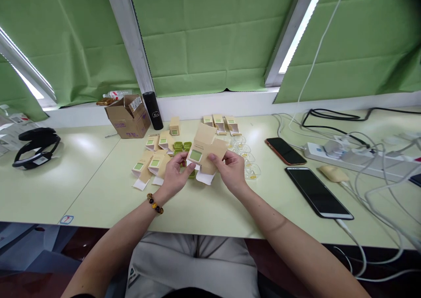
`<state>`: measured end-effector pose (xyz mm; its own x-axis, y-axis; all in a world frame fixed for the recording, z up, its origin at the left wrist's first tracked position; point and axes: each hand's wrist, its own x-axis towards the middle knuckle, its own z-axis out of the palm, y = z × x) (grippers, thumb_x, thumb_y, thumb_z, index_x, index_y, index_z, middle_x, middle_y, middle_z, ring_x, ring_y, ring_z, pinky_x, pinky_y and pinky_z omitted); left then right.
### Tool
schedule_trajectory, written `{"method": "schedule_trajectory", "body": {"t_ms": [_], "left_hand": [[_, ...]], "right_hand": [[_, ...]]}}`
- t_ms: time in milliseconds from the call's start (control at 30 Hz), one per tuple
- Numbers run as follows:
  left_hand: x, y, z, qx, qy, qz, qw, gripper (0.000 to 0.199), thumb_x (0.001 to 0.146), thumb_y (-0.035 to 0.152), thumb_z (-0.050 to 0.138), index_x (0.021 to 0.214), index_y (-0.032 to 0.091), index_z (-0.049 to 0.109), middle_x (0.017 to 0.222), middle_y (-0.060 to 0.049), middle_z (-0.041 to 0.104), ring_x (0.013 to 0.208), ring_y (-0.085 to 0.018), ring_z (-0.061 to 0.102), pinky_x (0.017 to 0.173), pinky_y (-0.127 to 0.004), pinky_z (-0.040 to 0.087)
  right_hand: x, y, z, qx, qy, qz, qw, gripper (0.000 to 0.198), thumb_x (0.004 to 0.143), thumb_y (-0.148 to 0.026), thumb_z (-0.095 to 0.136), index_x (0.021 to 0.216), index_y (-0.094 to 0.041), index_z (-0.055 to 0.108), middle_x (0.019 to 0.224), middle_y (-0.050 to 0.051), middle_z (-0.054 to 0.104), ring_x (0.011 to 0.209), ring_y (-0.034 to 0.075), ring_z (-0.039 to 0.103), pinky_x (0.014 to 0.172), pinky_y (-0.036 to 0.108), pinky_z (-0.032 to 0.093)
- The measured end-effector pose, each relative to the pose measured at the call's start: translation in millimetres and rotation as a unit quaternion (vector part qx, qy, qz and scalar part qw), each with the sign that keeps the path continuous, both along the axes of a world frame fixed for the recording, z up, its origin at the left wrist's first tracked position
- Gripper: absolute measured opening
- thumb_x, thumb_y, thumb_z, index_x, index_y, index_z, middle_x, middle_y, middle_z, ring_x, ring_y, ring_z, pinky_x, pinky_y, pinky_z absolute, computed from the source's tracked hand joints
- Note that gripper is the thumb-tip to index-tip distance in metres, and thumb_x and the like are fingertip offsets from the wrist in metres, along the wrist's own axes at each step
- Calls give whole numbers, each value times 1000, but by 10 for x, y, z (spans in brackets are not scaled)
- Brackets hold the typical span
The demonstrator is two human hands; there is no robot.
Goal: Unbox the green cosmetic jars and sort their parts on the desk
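Observation:
A small tan cardboard box [209, 152] with a green square on its front is in front of me, its flaps spread and its body looking rather flat. My right hand [231, 168] pinches its right side, thumb on the front. At the lower left edge, my left hand [177, 174] has its fingers and thumb closed on the box. Behind my left hand sit several green containers [178, 145], partly hidden. Several similar boxes [157, 163] with open flaps lie left of them. Clear plastic pieces [251, 171] with yellow spots are beside my right hand.
More small boxes [219, 123] stand at the back, near a black bottle [153, 110] and an open carton [128, 118]. Two phones [319, 192], cables and a power strip [348, 160] occupy the right. A black headset-like device [37, 149] lies far left.

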<state>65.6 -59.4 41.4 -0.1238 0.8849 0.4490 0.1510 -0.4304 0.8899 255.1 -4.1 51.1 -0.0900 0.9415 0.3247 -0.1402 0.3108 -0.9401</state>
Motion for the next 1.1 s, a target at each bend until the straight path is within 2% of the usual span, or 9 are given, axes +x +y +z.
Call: {"method": "schedule_trajectory", "body": {"t_ms": [200,300,367,433,533,733,833,933,1100], "left_hand": [[26,-16,13,8,-21,1,1000,32,88,49,80,98,20,69,94,-6,72,88,-20,68,79,-33,56],[-47,-1,38,104,20,70,992,26,90,46,78,97,23,71,94,-6,73,91,-22,69,83,-38,57],[-133,15,63,194,92,133,968,21,91,45,76,96,25,73,96,-7,75,95,-25,70,90,-46,56],[-233,22,91,257,172,178,934,18,92,45,74,92,28,73,96,-7,77,93,-26,70,91,-51,55],[-361,6,124,286,249,211,901,15,91,45,74,89,30,74,98,-8,78,90,-28,67,89,-55,52],[-370,-35,160,295,279,214,889,15,88,45,75,82,31,73,98,-9,80,95,-31,69,88,-59,53],[-266,-52,205,316,258,194,892,11,91,35,73,82,28,71,96,-7,81,97,-30,73,89,-55,56],[-213,-48,307,251,189,204,927,7,90,27,73,83,24,72,92,-5,80,93,-25,73,88,-45,58],[-340,203,600,18,32,214,976,23,80,35,82,90,17,72,82,-3,76,68,-15,66,62,-27,52]], "right_hand": [[-1,-74,23,76,-50,21,996,32,78,-54,84,94,-27,77,97,5,79,92,28,68,81,42,57],[19,-94,21,161,-80,23,983,32,81,-38,79,111,-29,73,111,6,76,108,29,66,97,46,54],[26,-93,11,196,-95,15,976,38,81,-29,74,119,-30,70,120,6,73,117,30,64,102,47,51],[26,-79,-9,206,-111,-8,972,42,80,-25,69,122,-31,68,126,7,71,123,30,61,104,48,50],[16,-46,-45,200,-129,-39,970,42,80,-23,68,121,-30,68,126,7,70,123,30,59,102,48,50],[5,-4,-87,198,-153,-50,967,39,78,-28,75,117,-28,68,115,7,72,116,31,59,98,46,50],[-3,-10,-104,208,-154,-53,964,36,80,-23,70,116,-27,68,114,8,72,114,31,59,97,47,51],[-16,-42,-107,213,-164,-53,962,28,86,-21,64,113,-27,67,110,7,72,112,30,60,97,47,51],[-32,-117,-73,233,-169,-32,957,22,92,-19,62,111,-28,67,100,5,74,105,29,60,92,47,51]]}}
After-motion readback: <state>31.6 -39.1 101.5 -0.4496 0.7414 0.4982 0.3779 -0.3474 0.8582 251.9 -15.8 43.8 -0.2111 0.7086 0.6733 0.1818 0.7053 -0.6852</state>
